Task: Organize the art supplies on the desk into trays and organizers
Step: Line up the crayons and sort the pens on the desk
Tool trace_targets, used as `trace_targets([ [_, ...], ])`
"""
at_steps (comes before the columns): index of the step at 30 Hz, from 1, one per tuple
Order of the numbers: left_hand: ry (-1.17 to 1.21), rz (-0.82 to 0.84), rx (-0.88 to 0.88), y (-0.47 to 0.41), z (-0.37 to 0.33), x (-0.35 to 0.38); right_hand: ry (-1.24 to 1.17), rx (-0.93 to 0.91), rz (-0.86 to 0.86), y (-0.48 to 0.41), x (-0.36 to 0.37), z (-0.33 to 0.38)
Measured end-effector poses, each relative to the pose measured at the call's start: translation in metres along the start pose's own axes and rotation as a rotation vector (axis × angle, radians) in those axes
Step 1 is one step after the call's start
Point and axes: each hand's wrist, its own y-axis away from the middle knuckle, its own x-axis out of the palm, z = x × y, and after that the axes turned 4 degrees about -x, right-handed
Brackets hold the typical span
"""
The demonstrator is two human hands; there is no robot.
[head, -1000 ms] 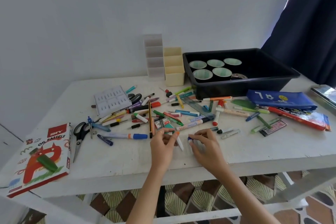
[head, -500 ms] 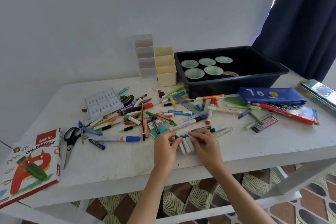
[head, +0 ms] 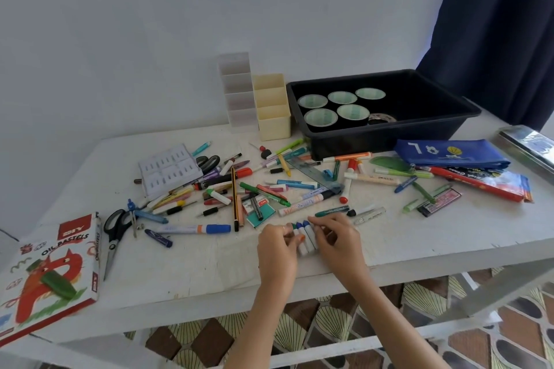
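A person's left hand (head: 278, 249) and right hand (head: 340, 241) pinch a short row of pastels (head: 307, 238) from either side, fingers curled round them, at the counter's (head: 419, 237) near edge. Scattered pens (head: 269, 189) lie just beyond. Two organizers (head: 271, 108) and a black tray (head: 389, 136) stand far.

Now several crayons (head: 306, 239) together between fingers (head: 322, 225)

Likely a home room: white desk (head: 419, 237) against a plain wall (head: 180, 24), dark curtain (head: 494, 24), patterned floor tiles (head: 329, 317).
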Motion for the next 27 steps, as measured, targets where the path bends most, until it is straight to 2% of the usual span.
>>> trace_targets([
  [11,-0.158,0.087,-0.045,0.001,-0.012,0.001,-0.018,0.001,-0.035,0.000,0.000,0.002],
  [16,-0.237,0.100,0.056,0.002,-0.010,0.000,-0.015,-0.007,-0.045,0.001,-0.001,0.002],
  [21,-0.198,0.088,0.159,0.006,0.000,-0.002,0.020,-0.015,-0.022,0.002,0.004,-0.003],
  [27,-0.125,0.036,0.167,0.006,0.001,0.000,0.051,0.041,0.048,0.001,0.005,0.000],
])
